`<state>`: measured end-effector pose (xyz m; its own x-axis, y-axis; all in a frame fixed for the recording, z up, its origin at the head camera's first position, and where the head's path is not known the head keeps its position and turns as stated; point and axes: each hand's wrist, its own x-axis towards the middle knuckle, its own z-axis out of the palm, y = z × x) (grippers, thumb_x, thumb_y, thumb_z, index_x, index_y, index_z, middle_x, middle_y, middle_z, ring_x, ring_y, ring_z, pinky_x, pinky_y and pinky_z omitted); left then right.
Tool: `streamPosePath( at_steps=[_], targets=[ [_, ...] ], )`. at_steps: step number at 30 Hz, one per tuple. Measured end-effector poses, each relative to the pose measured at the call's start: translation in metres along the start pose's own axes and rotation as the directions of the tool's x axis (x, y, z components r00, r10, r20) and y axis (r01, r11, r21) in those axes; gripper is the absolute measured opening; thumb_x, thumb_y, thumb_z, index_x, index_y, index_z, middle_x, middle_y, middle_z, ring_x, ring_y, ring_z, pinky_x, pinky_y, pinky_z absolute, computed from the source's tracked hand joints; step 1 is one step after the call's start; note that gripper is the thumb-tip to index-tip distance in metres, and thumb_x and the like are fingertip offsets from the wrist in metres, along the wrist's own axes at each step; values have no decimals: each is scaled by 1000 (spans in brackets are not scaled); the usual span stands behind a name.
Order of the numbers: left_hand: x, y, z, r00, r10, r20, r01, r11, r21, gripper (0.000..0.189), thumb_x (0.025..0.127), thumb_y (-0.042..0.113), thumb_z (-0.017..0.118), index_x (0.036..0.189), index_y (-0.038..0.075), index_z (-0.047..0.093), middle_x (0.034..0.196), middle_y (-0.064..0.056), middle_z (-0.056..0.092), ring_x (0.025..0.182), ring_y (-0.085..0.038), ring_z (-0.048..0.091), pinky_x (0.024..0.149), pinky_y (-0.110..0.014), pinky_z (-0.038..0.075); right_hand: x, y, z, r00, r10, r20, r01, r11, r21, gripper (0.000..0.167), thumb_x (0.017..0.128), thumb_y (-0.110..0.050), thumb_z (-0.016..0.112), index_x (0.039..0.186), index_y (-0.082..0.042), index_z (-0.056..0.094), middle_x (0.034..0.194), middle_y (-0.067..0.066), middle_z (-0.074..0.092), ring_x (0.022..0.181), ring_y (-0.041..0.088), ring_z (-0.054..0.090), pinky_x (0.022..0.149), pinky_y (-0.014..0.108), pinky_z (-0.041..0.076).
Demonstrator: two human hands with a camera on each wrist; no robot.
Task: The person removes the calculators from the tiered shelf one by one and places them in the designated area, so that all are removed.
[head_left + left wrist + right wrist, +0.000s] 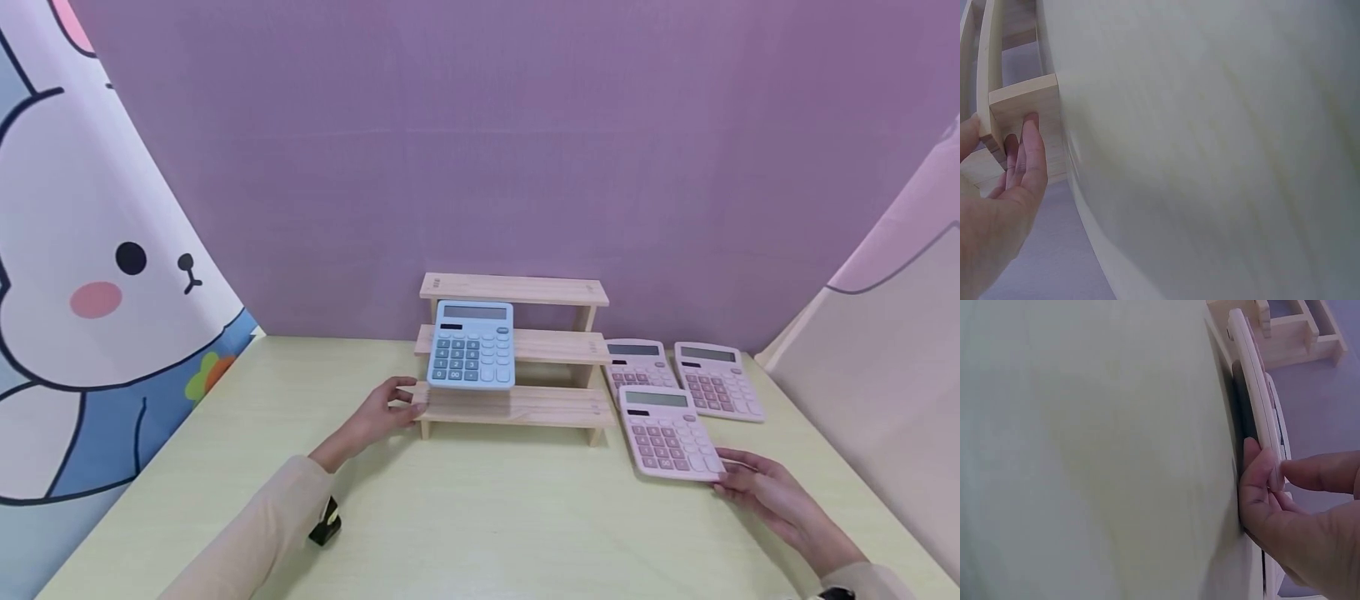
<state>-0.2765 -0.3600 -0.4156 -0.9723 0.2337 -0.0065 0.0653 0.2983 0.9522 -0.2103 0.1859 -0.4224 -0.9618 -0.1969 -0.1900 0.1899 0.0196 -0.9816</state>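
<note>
A three-step wooden display stand (pixel 517 406) stands at the middle of the table, a blue calculator (pixel 471 346) leaning face-out on its steps. At the stand's left end my left hand (pixel 381 414) holds the lowest board, thumb on top and fingers underneath, as the left wrist view shows. My right hand (pixel 772 497) pinches the lower right corner of a pink calculator (pixel 667 433) between thumb and fingers. In the right wrist view this pink calculator (pixel 1257 387) is seen edge-on, its near end tilted up off the table.
Two more pink calculators, one (pixel 637 364) beside the stand and another (pixel 720 381) farther right, lie behind the held one. A purple cloth (pixel 517 167) rises behind the table (pixel 480 517). A cartoon-printed curtain (pixel 112 250) hangs on the left, a pale one (pixel 885 333) on the right.
</note>
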Motion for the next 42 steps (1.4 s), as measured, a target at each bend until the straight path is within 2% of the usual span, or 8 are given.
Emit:
streamPosePath(
  at_steps=[5,8,12,20,29,42],
  targets=[
    [0,-1,1,1000,6,1,-6,1000,-9,54,89,11,59,133,-5,32,112,-25,46,86,-17,60,80,-34,57,0,-1,2,1000,9,-25,-11,996,-88,50,86,3,53,127,18,27,94,-3,61,86,7,61,76,23,55],
    [0,-1,1,1000,8,0,-8,1000,-8,55,89,11,59,133,-5,32,112,-25,46,86,-17,60,80,-33,57,0,-3,4,1000,8,-28,-12,986,-166,59,86,2,53,130,22,18,95,-3,60,85,5,60,76,23,55],
    [0,-1,1,1000,7,1,-7,1000,-8,55,89,11,59,134,-5,32,112,-25,46,86,-17,60,80,-33,56,-2,-5,7,1000,-10,-26,1,953,-302,63,87,1,52,131,24,12,98,-2,59,86,2,60,76,22,55],
    [-1,-1,1,1000,0,-3,0,1000,-3,55,89,12,59,134,-4,32,113,-25,47,86,-18,60,80,-34,56,-1,-7,10,996,-66,-57,36,906,-423,59,85,3,53,128,25,20,101,7,55,81,3,60,66,22,54],
    [-1,0,1,1000,6,1,-6,1000,5,56,89,14,59,135,-4,31,113,-25,47,89,-18,60,80,-34,56,-3,-9,14,990,-108,-94,41,842,-538,54,84,3,55,127,22,28,112,27,50,74,2,57,59,23,51],
    [-1,1,0,1000,-11,-7,12,1000,22,55,89,15,59,134,-3,32,114,-24,47,88,-18,60,80,-32,56,-3,-9,13,990,-124,-74,60,822,-566,52,83,2,55,125,21,31,111,29,49,72,4,60,56,25,50]
  ],
)
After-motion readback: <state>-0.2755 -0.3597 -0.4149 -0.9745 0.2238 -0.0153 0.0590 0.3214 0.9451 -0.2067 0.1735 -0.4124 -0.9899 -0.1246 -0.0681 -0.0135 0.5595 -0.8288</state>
